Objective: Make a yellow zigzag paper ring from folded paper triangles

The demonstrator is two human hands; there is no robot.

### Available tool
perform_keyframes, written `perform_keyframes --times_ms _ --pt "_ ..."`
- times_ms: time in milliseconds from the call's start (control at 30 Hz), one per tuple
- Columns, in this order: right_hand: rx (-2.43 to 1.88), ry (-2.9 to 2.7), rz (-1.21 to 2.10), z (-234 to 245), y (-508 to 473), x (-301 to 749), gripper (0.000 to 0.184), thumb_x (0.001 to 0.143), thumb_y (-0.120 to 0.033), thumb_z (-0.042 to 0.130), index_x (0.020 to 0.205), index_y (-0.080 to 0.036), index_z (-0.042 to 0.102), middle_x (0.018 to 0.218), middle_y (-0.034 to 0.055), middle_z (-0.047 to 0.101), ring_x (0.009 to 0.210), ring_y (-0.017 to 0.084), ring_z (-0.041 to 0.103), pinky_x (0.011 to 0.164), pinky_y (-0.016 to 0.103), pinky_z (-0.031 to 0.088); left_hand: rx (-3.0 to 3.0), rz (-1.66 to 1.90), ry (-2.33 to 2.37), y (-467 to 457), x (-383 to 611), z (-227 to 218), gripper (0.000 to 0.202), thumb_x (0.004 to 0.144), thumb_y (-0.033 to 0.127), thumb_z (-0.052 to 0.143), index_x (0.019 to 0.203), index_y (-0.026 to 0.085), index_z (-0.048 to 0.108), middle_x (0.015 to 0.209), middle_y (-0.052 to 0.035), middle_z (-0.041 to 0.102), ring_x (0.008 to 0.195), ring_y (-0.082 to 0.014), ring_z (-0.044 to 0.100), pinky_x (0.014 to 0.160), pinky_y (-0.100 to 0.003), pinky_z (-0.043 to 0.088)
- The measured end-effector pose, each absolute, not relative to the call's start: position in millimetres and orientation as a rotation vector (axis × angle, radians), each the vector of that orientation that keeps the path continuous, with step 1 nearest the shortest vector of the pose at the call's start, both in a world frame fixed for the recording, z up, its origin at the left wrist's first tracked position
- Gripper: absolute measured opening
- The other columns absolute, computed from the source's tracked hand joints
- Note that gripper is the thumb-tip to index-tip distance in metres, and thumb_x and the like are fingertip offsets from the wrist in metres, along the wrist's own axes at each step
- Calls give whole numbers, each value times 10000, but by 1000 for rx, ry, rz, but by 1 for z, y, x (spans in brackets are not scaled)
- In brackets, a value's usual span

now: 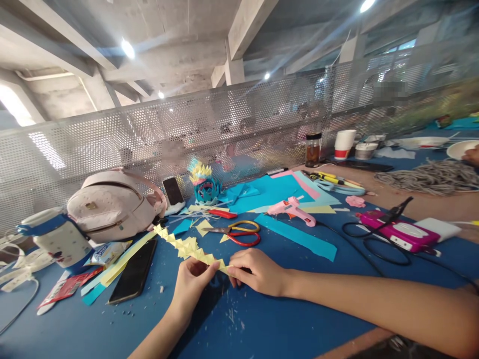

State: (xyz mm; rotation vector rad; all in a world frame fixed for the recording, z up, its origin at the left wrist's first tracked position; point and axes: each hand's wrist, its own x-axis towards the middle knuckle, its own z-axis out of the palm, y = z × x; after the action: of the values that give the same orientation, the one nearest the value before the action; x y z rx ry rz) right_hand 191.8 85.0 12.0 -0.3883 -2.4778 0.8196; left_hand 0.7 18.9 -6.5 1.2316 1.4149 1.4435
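A pale yellow folded paper strip [183,245], creased into a row of pointed peaks, runs from the upper left down to my hands. My left hand [192,279] pinches it near its lower end, thumb on top. Right beside it, my right hand [258,271] is closed on the strip's end with thumb and fingertips. Just beyond the hands lie scissors [245,233] with red and yellow handles and a red cutter [222,213]. A pink glue gun [294,211] rests on the table behind a blue paper strip [299,237].
A black phone [134,271], a cup [62,244] and a pale backpack [110,204] stand left. At the back is a folded-paper piece [207,189] in blue and yellow. Cables and a magenta box [400,232] lie right. A perforated metal screen [149,139] edges the table; another person's hand [472,155] shows far right.
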Motion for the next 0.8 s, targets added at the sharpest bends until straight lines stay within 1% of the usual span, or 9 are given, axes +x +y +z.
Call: perform_keyframes --times_ms 167,300,367,433,533,633,800 --pt "-385 -2495 812 13 85 192 432 1010 -282 393 693 -155 658 699 30 678 700 139 629 699 229 438 1221 1465 1457 18 1 -8 271 649 370 831 655 128 711 616 -28 723 562 -140 634 522 -195 465" --pt "-421 -2496 799 13 85 191 425 1009 -279 392 711 -156 668 699 25 659 698 136 610 683 226 424 1243 1461 1446 18 0 -7 271 652 372 827 631 131 703 618 -37 724 574 -155 644 516 -205 471" --pt "-467 -2465 806 12 85 190 364 995 -274 425 752 -158 671 723 21 646 695 133 589 650 222 409 1246 1470 1440 19 1 -5 272 638 371 832 619 133 702 614 -39 724 577 -160 650 524 -208 479" --pt "-512 -2405 828 11 86 189 242 964 -267 488 834 -161 664 778 17 634 681 125 562 618 216 396 1245 1488 1437 19 2 -4 276 624 373 837 615 131 704 610 -40 723 572 -157 647 533 -210 485" --pt "-542 -2313 885 10 87 189 113 913 -255 567 907 -166 637 850 14 609 668 113 532 598 209 396 1251 1499 1432 19 4 -3 280 617 373 836 665 122 724 633 -46 732 569 -150 639 553 -213 490" --pt "-544 -2276 914 9 88 189 78 890 -237 594 871 -170 629 842 7 599 667 109 523 591 205 396 1276 1495 1426 19 3 -4 295 631 383 824 717 117 732 647 -47 732 572 -147 631 560 -214 484" --pt "-554 -2266 893 10 87 189 48 856 -200 614 830 -169 641 810 4 607 649 107 517 584 208 390 1363 1477 1450 17 2 -7 309 665 411 795 732 116 727 681 -61 731 579 -162 626 556 -235 478"
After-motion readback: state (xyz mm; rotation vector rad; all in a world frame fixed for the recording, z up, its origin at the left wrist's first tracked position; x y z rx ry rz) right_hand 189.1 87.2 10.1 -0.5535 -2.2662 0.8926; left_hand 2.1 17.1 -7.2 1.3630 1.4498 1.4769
